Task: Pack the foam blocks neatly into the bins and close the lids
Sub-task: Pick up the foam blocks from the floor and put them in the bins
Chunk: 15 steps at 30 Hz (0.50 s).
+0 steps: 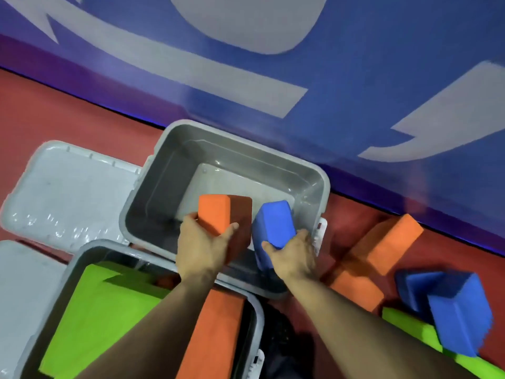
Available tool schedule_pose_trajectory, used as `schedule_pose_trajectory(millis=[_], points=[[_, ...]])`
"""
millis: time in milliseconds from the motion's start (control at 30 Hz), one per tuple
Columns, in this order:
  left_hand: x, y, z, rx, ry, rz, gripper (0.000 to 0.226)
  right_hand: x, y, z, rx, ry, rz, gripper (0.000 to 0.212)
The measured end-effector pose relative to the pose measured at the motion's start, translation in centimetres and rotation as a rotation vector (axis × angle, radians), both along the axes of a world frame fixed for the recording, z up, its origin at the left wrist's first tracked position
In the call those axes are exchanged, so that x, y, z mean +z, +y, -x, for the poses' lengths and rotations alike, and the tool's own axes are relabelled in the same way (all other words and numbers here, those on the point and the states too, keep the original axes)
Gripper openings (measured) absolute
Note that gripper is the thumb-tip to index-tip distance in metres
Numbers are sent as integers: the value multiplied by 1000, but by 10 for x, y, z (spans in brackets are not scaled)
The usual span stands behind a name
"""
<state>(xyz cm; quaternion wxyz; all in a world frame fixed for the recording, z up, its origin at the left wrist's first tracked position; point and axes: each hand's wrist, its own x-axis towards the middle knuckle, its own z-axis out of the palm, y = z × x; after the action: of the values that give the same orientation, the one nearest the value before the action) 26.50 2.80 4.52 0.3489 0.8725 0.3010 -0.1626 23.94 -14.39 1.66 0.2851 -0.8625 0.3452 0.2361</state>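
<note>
Over the empty grey bin (175, 170): my left hand (200, 248) grips orange block (218, 214), my right hand (293, 254) grips blue block (273, 225). Both long axes point away from me, side by side; bin floor directly below.

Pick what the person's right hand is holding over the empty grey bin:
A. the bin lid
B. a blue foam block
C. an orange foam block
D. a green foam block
B: the right hand grips a blue foam block at the near edge of the empty grey bin, while the left hand holds the orange foam block.
</note>
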Motion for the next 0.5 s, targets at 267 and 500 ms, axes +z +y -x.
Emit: schedule_pose_trajectory(millis=[267, 500], points=[[-113, -27, -8, -232, 228, -103, 86, -110, 16, 4, -68, 176, -103, 82], [-128, -33, -1, -339, 288, -19, 81, -107, 20, 19, -29, 136, -112, 80]])
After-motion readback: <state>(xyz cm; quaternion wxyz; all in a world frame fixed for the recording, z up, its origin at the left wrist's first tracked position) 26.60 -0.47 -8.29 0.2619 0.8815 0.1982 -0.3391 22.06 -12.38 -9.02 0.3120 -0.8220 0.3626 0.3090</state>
